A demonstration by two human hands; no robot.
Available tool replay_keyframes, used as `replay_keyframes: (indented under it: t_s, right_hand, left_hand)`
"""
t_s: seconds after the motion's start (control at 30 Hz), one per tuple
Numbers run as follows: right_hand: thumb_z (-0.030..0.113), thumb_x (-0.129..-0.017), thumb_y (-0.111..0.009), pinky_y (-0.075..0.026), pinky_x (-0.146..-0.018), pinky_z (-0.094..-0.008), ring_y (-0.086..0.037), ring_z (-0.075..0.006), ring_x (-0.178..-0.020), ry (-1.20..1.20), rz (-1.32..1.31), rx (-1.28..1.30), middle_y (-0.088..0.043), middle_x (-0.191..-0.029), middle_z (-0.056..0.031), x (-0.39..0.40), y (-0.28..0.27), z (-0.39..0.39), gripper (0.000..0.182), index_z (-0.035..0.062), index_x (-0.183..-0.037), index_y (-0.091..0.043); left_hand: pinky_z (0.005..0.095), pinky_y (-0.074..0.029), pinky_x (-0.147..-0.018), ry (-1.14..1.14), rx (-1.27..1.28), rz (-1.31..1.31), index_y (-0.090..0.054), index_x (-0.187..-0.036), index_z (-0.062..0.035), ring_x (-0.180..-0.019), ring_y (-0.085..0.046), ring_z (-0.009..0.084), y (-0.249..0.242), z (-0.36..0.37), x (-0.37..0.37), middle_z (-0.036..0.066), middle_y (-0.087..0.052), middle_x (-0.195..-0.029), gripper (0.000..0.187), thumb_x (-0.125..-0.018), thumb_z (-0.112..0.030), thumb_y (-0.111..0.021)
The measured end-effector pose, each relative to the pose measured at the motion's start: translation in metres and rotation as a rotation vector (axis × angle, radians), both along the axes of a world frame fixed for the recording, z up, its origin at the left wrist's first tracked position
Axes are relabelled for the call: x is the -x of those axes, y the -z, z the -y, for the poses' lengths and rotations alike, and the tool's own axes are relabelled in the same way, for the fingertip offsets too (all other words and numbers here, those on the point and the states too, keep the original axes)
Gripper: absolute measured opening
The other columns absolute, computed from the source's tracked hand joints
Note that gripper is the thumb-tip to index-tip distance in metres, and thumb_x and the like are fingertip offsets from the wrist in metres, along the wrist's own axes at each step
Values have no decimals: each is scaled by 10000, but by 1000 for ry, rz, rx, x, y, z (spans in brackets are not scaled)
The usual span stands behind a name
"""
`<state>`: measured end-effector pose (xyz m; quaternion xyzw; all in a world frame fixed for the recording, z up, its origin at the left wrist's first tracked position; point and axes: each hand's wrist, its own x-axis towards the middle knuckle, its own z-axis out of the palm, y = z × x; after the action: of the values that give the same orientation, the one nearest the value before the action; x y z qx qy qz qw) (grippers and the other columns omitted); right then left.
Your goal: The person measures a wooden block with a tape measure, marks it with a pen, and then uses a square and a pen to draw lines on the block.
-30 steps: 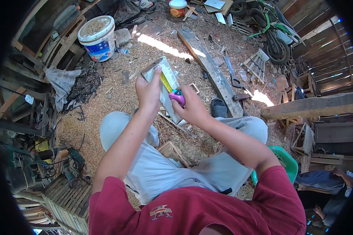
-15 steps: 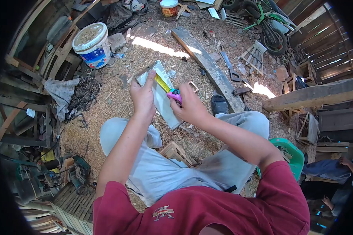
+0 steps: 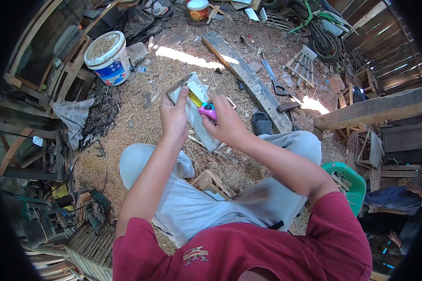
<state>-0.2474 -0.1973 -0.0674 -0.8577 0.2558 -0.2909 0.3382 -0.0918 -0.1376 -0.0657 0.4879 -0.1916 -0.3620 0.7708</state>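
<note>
A pale, weathered board [image 3: 199, 126] slants between my knees, its far end tilted up. My left hand [image 3: 175, 110] grips the far end of it, with the thumb lying on top near the end of the yellow tape blade [image 3: 194, 99]. My right hand [image 3: 226, 121] is closed around a pink and blue tape measure [image 3: 207, 111], held over the board. A short length of blade runs from the case to my left thumb. The fingers of my left hand under the board are hidden.
A long plank [image 3: 248, 77] lies on the shavings-covered ground, with a handsaw [image 3: 273, 78] beside it. A white bucket [image 3: 109, 58] stands at left, a green basin [image 3: 356, 187] at right. A motorbike [image 3: 321, 35] is at the back; another person's hand [image 3: 395, 238] shows at lower right.
The tape measure's case has come nearer my left thumb, so less yellow blade shows. My left hand has shifted slightly right and still grips the board.
</note>
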Motion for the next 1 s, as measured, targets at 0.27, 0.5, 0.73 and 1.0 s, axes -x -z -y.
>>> replay_keyframes:
  t_s: [0.27,0.5,0.73,1.0]
  right_hand:
    - [193,-859,-702,-496,-797,-523,-599,-477,-923,34,-57,-87,-546,-999,-270,3,0,2,397,-29,-1087,-465]
    - [217,-888,-708,-523,-787,-488,-662,-433,-883,105,-105,-214,-636,-983,-257,6,-7,3,408,-14,-1135,-481]
    - [295,-908,-750,-528,-758,-411,-668,-263,-810,214,83,-250,-667,-920,-169,6,4,13,414,12,-1128,-542]
    - [330,-892,-799,-517,-740,-365,-614,-177,-779,171,-171,-321,-662,-865,-86,12,1,24,374,21,-1004,-620]
  left_hand:
    - [302,-525,-903,-1,-31,52,-574,-1262,-33,-1025,-637,130,4,1,2,69,-670,-1144,297,-1094,-277,-579]
    - [309,-531,-899,-31,-34,-8,-575,-1251,-33,-1023,-638,132,-7,-2,-1,73,-670,-1140,301,-1099,-292,-564]
    - [322,-542,-907,8,-61,52,-568,-1255,-32,-1030,-652,143,-10,-5,1,78,-673,-1157,309,-1097,-298,-565]
    - [376,-512,-1053,19,42,-227,-548,-1322,-15,-1206,-645,217,-16,-5,-15,109,-660,-1272,380,-1086,-311,-572]
